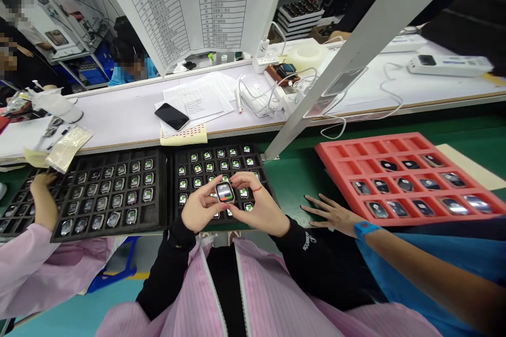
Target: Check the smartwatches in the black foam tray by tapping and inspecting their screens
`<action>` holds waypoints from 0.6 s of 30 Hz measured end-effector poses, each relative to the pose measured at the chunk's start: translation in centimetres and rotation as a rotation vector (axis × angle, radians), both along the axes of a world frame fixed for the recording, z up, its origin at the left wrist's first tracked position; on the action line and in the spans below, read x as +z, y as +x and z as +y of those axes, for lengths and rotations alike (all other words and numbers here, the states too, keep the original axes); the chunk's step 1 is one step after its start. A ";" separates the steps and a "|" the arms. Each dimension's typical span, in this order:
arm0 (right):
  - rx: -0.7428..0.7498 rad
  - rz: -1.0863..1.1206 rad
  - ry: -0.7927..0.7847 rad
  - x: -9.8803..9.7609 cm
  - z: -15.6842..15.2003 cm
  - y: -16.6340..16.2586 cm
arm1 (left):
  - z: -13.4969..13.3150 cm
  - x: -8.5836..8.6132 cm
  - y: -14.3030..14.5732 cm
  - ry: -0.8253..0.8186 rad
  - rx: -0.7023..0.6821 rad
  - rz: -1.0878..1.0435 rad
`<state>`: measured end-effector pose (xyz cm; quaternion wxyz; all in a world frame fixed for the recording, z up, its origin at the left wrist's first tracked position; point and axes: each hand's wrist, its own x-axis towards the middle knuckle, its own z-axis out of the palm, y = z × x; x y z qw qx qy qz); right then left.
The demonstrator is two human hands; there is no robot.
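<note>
Both my hands hold one smartwatch body (224,192) with a lit screen just above a black tray (176,181) of several similar watch bodies. My left hand (201,208) pinches its left side with thumb and fingers. My right hand (259,205) grips its right side, fingers curled over the top; a red string circles that wrist. The tray lies on a green conveyor belt (292,176).
A second black tray (158,189) of watch bodies lies to the left, where a co-worker's hand (41,197) in a pink sleeve reaches. A red tray (336,168) with watches sits at right, another person's hand (330,213) beside it. A phone (171,116), papers and cables lie on the white bench behind.
</note>
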<state>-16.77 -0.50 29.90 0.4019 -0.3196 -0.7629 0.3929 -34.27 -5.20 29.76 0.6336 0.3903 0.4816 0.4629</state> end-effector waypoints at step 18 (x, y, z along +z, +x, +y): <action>-0.298 0.111 -0.005 1.1 0.3 1.0 | 1.1 0.3 0.6 0.048 -0.081 0.129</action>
